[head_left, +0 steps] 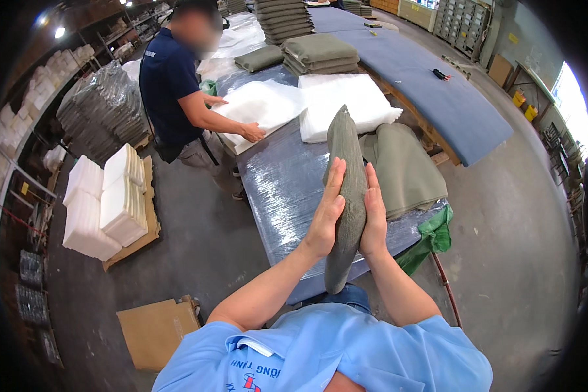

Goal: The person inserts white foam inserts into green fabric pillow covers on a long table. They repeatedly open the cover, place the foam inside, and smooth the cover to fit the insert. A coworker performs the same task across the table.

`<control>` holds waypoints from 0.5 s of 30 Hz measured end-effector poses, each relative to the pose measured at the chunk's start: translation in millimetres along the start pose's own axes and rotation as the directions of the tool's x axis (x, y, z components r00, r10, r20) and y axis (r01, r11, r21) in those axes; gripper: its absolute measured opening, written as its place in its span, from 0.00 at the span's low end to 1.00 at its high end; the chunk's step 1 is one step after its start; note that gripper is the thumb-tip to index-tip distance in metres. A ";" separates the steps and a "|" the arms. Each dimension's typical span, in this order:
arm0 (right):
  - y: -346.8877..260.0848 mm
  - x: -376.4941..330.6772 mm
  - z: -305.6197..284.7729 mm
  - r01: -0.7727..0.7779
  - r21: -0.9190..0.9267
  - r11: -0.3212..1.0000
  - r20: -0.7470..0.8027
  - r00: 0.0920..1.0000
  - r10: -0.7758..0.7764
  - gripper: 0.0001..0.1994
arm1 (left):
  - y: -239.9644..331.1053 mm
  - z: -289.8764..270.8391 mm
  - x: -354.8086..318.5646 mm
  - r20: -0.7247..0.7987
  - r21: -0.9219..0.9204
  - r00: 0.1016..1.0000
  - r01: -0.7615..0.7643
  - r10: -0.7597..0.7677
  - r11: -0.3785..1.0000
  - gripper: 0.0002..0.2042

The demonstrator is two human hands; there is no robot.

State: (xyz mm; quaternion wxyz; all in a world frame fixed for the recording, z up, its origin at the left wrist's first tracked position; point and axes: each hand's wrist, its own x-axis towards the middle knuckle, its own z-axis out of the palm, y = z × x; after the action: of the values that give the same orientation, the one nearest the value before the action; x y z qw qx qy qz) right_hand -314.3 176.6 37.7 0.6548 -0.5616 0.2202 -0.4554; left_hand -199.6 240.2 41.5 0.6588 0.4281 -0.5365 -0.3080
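Observation:
A grey-green cushion [351, 196] stands on its narrow edge between my palms, in front of my chest above the table. My left hand [325, 215] presses its left face with fingers pointing away from me. Against the right face lies my right hand [374, 219], its fingers also pointing forward. The cushion's far end tapers to a corner. Just beyond my right hand, folded grey-green covers [408, 170] lie on the plastic-wrapped table [277, 196]. Behind the cushion sits a white padded stack [343, 98].
A co-worker [176, 91] at the left side handles a white pad [261, 108]. Stacked grey-green cushions [320, 52] stand farther back. A blue-topped table [424, 78] runs along the right. White blocks [111, 202] rest on cardboard at left; green cloth [438, 232] hangs off the near right corner.

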 end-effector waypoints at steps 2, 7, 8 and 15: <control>-1.6 6.9 6.6 0.010 -0.009 1.000 -0.013 1.000 -0.011 0.36 | 1.1 -5.7 -1.0 -0.007 -0.010 0.999 -0.036 0.036 0.999 0.36; -10.3 15.5 14.9 0.006 -0.010 1.000 -0.006 1.000 -0.006 0.34 | 3.6 -12.7 0.4 0.002 0.056 0.995 -0.095 0.095 0.994 0.41; -12.6 16.2 16.8 0.001 -0.017 1.000 0.027 1.000 -0.001 0.36 | 3.9 -13.8 1.1 0.003 0.085 0.995 -0.101 0.101 0.991 0.42; 7.0 16.3 -5.7 0.213 -0.178 0.961 0.192 0.965 -0.178 0.39 | -1.1 -10.5 0.8 0.025 0.200 0.990 -0.143 0.141 0.969 0.43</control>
State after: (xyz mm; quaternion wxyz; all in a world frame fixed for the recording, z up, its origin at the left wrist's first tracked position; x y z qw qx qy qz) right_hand -308.4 159.5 33.2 0.5645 -0.6801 0.1494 -0.4433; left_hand -189.1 241.5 40.3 0.6296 0.4514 -0.5977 -0.2065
